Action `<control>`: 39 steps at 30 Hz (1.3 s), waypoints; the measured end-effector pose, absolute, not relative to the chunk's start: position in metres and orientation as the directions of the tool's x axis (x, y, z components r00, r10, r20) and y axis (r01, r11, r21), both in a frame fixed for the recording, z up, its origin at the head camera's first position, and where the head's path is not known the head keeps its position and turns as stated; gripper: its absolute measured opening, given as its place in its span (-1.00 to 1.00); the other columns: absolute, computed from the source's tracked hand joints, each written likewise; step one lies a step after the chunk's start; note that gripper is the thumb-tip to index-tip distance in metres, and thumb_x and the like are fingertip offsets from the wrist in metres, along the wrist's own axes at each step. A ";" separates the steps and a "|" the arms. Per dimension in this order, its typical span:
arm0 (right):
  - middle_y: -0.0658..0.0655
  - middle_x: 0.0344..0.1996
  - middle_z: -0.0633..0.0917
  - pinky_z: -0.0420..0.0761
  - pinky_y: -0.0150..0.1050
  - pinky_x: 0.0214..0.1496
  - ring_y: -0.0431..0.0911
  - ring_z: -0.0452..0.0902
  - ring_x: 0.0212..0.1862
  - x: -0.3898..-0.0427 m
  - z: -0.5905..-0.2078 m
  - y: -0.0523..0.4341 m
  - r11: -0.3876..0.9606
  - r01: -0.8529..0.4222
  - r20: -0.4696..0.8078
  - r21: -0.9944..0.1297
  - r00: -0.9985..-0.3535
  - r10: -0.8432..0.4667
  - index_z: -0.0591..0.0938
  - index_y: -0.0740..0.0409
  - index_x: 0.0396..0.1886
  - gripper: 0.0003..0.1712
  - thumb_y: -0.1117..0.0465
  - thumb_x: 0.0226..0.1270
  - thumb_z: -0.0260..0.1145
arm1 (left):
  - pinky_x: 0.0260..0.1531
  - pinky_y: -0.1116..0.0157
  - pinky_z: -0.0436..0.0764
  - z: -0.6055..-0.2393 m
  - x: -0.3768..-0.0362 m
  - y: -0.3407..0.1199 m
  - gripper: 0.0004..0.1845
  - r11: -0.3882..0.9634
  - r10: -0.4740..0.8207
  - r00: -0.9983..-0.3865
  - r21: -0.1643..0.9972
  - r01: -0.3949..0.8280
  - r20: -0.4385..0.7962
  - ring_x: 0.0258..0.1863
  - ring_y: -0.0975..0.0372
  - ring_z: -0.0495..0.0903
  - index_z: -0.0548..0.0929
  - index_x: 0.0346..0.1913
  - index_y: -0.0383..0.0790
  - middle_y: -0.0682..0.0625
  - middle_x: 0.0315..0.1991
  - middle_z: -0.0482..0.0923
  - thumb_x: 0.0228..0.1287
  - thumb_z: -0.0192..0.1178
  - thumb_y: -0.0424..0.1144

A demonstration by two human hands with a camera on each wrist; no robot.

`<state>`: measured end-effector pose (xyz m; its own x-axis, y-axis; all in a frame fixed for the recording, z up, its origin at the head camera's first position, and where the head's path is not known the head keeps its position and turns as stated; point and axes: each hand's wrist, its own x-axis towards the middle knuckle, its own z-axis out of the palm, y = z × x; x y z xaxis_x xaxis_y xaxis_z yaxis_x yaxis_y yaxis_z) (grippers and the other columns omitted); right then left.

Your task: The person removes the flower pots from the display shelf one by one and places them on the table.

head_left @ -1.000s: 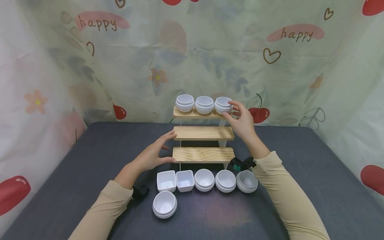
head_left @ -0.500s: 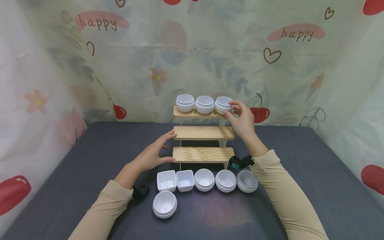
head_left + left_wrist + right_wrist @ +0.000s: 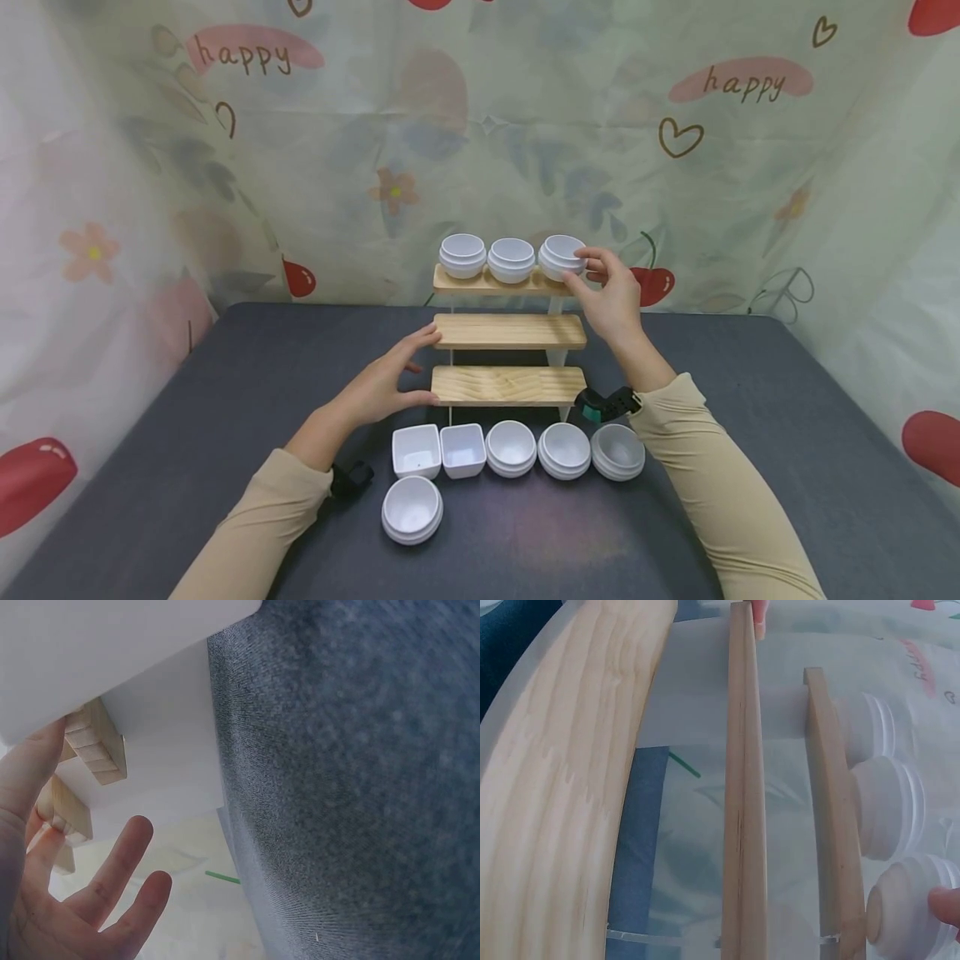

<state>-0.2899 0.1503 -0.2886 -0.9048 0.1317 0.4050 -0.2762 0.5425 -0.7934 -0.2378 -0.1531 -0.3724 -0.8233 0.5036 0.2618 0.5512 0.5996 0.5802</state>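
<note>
My right hand [image 3: 613, 300] pinches a round white bowl [image 3: 561, 258] with a ridged rim, over the right end of the three-tier stand's top wooden shelf [image 3: 495, 284]. In the right wrist view a fingertip presses the side of this bowl [image 3: 904, 915], its base close to the board. Two similar bowls, the left one [image 3: 462, 257] and the middle one [image 3: 512, 261], stand beside it. My left hand [image 3: 378, 389] rests at the stand's left side, fingertips on the middle shelf [image 3: 510, 332], thumb at the bottom shelf [image 3: 508, 387]. The left wrist view shows its other fingers [image 3: 124, 859] extended.
Before the stand is a row: two square white bowls [image 3: 416, 451] at left, then several round ones [image 3: 512, 448]. Another round bowl [image 3: 412, 509] sits nearer, at front left. The dark cloth-covered table [image 3: 247, 400] meets a printed curtain [image 3: 337, 167] behind.
My right hand has shifted slightly right with the round bowl, widening the gap to the middle bowl. The left hand has stayed in place on the stand.
</note>
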 end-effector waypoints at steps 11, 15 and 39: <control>0.30 0.05 0.61 0.50 0.02 0.21 0.16 0.54 0.08 -0.286 -0.289 0.155 0.541 -0.302 0.425 -0.785 -0.898 0.117 0.53 0.15 0.06 -0.58 0.19 0.20 0.35 | 0.02 0.00 0.58 -0.372 -0.237 -0.153 -0.06 0.593 0.508 -0.822 0.588 0.550 0.257 0.03 -0.10 0.57 0.09 0.43 -0.13 -0.13 0.49 -0.06 0.01 0.39 -0.21; 0.31 0.05 0.60 0.49 0.01 0.24 0.17 0.54 0.07 -0.284 -0.291 0.157 0.535 -0.320 0.437 -0.782 -0.894 0.104 0.53 0.17 0.06 -0.58 0.20 0.20 0.35 | 0.02 0.00 0.59 -0.372 -0.237 -0.153 -0.06 0.594 0.506 -0.823 0.588 0.549 0.257 0.03 -0.10 0.57 0.09 0.43 -0.13 -0.13 0.49 -0.06 0.01 0.39 -0.20; 0.27 0.07 0.57 0.49 0.00 0.25 0.14 0.51 0.10 -0.259 -0.294 0.160 0.525 -0.405 0.485 -0.748 -0.874 0.017 0.52 0.22 0.04 -0.59 0.26 0.19 0.35 | 0.03 -0.02 0.57 -0.373 -0.238 -0.153 -0.06 0.601 0.503 -0.828 0.588 0.541 0.248 0.04 -0.10 0.57 0.09 0.43 -0.11 -0.11 0.50 -0.06 0.01 0.40 -0.20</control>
<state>-0.2591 0.1598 -0.2940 -0.8741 0.0170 0.4855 -0.4053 0.5254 -0.7481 -0.2381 -0.1527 -0.3728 -0.8282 0.5026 0.2477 0.5409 0.6014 0.5880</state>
